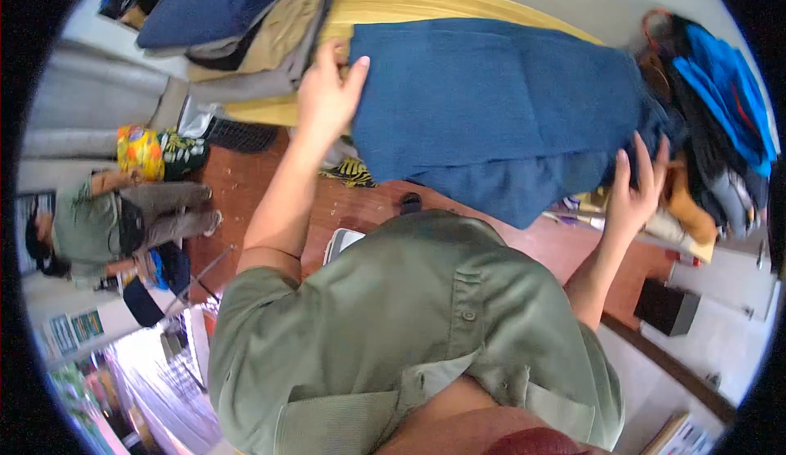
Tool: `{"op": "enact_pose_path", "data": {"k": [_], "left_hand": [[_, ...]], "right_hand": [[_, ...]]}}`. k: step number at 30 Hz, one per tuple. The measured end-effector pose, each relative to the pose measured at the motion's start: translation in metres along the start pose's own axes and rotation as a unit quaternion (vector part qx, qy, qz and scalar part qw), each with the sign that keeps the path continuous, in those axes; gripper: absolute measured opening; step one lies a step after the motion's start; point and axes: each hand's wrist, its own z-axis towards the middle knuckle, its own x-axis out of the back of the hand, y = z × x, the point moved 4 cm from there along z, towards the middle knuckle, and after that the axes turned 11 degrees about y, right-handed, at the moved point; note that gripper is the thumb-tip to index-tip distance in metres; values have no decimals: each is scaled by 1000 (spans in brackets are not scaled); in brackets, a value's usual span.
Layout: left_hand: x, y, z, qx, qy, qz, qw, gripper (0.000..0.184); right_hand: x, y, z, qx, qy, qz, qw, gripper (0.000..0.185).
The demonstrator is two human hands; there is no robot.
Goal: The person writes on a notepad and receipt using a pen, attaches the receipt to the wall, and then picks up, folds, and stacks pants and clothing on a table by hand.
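A dark blue garment, which looks like a pair of trousers folded lengthwise, lies spread across a yellow cloth-covered surface. Its lower layer hangs over the near edge, and its right end is bunched. My left hand is at the garment's left end, thumb and fingers apart, the thumb by its edge. Close to the bunched right end, my right hand has its fingers spread. Neither hand is closed on the fabric. Left of the garment sits a stack of folded clothes in navy, tan and grey.
A heap of clothes, some bright blue and black, lies at the right end. Another person in a green shirt stands at the left, near a yellow floral cloth. A black box is at the lower right above the reddish floor.
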Motion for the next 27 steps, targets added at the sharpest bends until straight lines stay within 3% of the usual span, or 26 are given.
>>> {"op": "enact_pose_path", "data": {"k": [1,2,4,8,11,13,14,16,18,19,21,25,27], "left_hand": [[-14,-11,12,-33,-17,20,999,49],[-16,0,16,52,-85,-49,994,48],[-37,6,28,-25,-88,-205,974,49],[-26,23,102,-172,-12,-205,963,55],[-23,20,135,-195,-41,-99,975,55],[-33,22,129,-347,55,105,930,60],[-43,20,121,-405,38,88,909,64],[-56,26,88,-371,-45,208,904,66],[-82,-1,62,-282,-173,224,917,71],[-78,0,59,-286,-155,203,924,71],[-74,-2,60,-278,-153,180,931,69],[-41,34,28,-344,-115,51,930,58],[-22,69,-1,-411,-131,-61,900,45]], "right_hand": [[0,6,1,-18,-10,11,1000,29],[-1,11,2,-36,-18,24,999,29],[-2,16,3,-42,-8,17,999,32],[-11,12,-9,-38,11,3,999,33],[-10,-19,-21,-80,-119,-172,975,32],[0,-27,-10,-72,-88,-151,982,30],[5,-31,-5,-65,-60,-129,988,29],[4,-32,14,25,25,-77,996,27],[-15,-8,29,-7,-17,-93,996,34],[-23,4,34,-8,-19,-94,995,34],[-48,40,36,-122,-182,-232,948,43],[-69,61,41,-140,-163,-207,954,47],[-77,70,43,-131,-127,-101,978,43]]}}
